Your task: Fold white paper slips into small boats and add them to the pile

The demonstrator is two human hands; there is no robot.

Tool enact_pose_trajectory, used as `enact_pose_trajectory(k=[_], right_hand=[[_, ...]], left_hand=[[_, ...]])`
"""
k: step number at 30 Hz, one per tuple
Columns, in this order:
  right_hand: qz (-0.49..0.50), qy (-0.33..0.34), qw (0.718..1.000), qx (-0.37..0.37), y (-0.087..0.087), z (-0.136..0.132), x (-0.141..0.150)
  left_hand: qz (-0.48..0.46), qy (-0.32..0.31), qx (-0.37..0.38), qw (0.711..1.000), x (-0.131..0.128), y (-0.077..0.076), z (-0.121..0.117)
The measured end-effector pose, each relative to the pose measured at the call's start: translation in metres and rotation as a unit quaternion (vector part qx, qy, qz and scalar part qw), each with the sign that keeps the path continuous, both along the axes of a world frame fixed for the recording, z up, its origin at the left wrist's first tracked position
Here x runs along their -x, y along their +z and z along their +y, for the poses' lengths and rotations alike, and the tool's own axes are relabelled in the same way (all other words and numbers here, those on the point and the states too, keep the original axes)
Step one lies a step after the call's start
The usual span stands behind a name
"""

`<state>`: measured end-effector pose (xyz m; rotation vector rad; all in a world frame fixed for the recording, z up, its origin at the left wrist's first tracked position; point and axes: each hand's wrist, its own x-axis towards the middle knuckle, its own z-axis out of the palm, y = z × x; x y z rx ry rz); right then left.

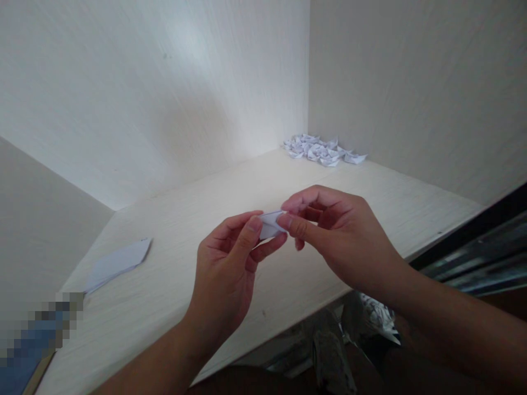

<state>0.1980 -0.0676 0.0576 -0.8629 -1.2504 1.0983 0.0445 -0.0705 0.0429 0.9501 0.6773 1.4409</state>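
Between my two hands, above the middle of the pale tabletop, is a small piece of folded white paper. My left hand pinches its left end, with the thumb on the near face and fingers behind and below. At the right end, the thumb and index finger of my right hand close on it. Creases and a slanting flap show on the paper's near face. Parts of its ends are hidden under my thumbs.
A heap of small folded paper boats lies in the far right corner against the panels. Flat white sheets are stacked at the left. Pale panels wall the back and sides. The table's dark front edge runs below my right forearm.
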Motion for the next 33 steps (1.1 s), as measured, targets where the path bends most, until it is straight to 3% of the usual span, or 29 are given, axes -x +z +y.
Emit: enact_pose_trajectory(k=[5, 10, 18, 33], right_hand=[[-0.035, 0.003, 0.999, 0.024, -0.0007, 0.001, -0.0013], [-0.073, 0.011, 0.997, 0.002, -0.0047, 0.0009, -0.001], [-0.074, -0.008, 0.996, -0.038, -0.0089, 0.0011, 0.0], [-0.062, 0.016, 0.998, 0.002, -0.0027, -0.0017, -0.0004]], left_hand=[[0.015, 0.01, 0.017, 1.0, 0.0001, -0.0001, 0.0003], [0.035, 0.025, 0.008, 0.999, 0.0005, -0.001, 0.0005], [0.084, 0.047, -0.017, 0.995, 0.0025, -0.0058, 0.0007], [0.132, 0.049, -0.039, 0.989, 0.0073, -0.0063, -0.0005]])
